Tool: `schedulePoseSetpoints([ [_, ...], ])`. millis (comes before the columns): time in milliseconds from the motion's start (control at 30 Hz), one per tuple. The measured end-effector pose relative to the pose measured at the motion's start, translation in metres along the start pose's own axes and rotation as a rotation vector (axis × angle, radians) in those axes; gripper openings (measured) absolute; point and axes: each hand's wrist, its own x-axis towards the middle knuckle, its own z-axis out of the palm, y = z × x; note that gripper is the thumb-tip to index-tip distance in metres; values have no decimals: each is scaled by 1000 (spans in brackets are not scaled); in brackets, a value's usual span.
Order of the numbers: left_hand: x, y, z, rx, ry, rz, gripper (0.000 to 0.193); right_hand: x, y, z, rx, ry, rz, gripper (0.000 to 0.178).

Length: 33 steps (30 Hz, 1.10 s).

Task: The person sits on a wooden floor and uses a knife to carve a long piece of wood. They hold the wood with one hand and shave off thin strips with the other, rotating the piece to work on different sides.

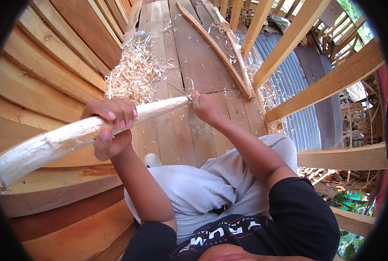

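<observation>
A long, pale, peeled wooden pole slants from the left edge up to a thinner end near the middle. My left hand is wrapped round it, thumb below and fingers over the top. At the thin end, my right hand is closed in a fist around a small knife. A little of its metal shows against the wood; the handle is hidden in my fingers. One thin curl of wood stands up beside that fist.
Curly wood shavings are heaped against the plank wall at left. On the plank floor lie a brown wooden strip and a pale stick. A wooden railing borders the right, with corrugated metal sheets beyond.
</observation>
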Motion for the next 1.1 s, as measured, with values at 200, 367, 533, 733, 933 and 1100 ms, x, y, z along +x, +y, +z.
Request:
schedulePoseSetpoints([
  [200, 1, 0, -1, -5, 3, -20, 23, 28, 43, 13, -123, 48, 93, 60],
  [367, 0, 1, 0, 10, 23, -21, 23, 30, 42, 13, -204, 51, 112, 60],
  [533, 3, 0, 6, 5, 8, -24, 23, 42, 88, 15, -313, 72, 231, 57],
  [733, 1, 2, 1, 34, 10, -16, 23, 45, 41, 6, -56, 5, 223, 54],
  [933, 6, -1, 6, 19, 5, -15, 22, 64, 87, 28, 379, -59, 394, 44],
  [1100, 1, 4, 1, 35, 23, -20, 22, 55, 67, 22, 359, -135, 376, 48],
])
